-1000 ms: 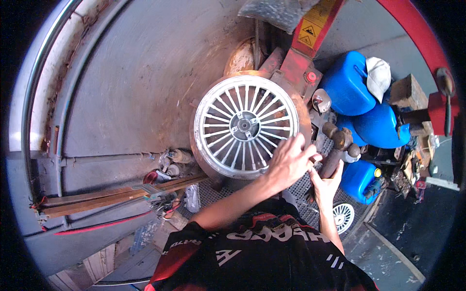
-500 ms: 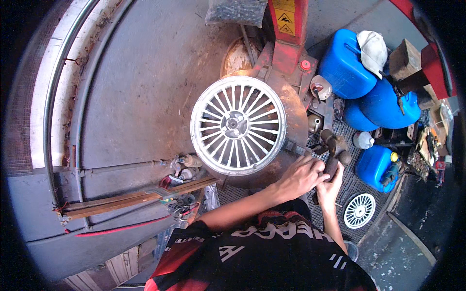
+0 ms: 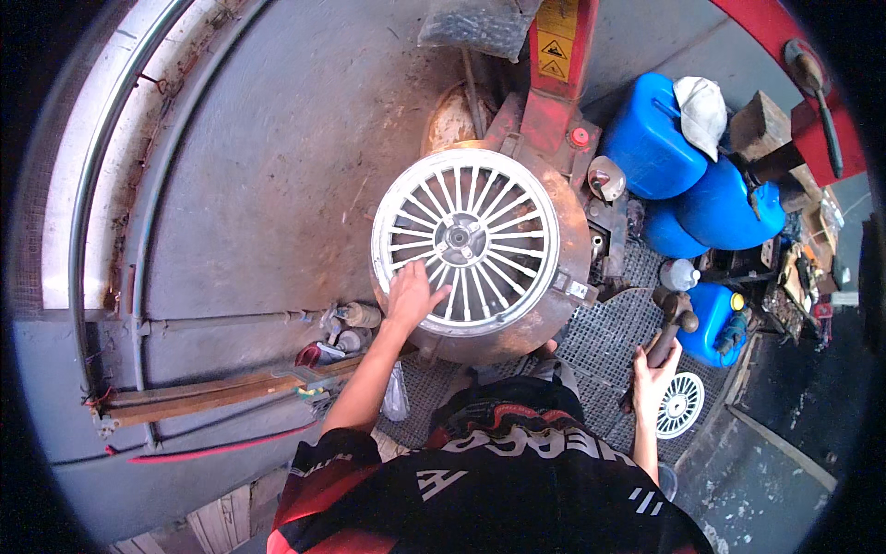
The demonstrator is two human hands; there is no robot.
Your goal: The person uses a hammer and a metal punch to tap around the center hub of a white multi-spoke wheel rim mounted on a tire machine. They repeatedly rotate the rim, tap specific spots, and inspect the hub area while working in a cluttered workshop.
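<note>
A white multi-spoke wheel point(image 3: 546, 242) with a dark hub lies flat on the round, rusty turntable of a machine point(image 3: 565, 309). My left hand point(image 3: 413, 294) reaches over its near left rim, fingers stretched out over the spokes and holding nothing. Out to the right, away from the wheel, my right hand point(image 3: 650, 379) is wrapped around the thick dark handle of a hammer point(image 3: 666, 340). The rounded, worn head of this hammer points away from me. Just beside that hand, a smaller white spoked disc point(image 3: 680, 406) lies on the dark floor mat.
Blue jugs point(image 3: 651, 138) crowd the right side, one topped by a white cap point(image 3: 701, 113). A red machine column point(image 3: 552, 111) rises behind the wheel. At left, a wooden bar point(image 3: 221, 395) and a curved metal tube point(image 3: 92, 203) border the area. A clear bottle point(image 3: 679, 275) stands by the mat.
My left hand has let go of the hammer and moved left onto the wheel. My right hand has carried the hammer lower and slightly right. The whole view has shifted a little.
</note>
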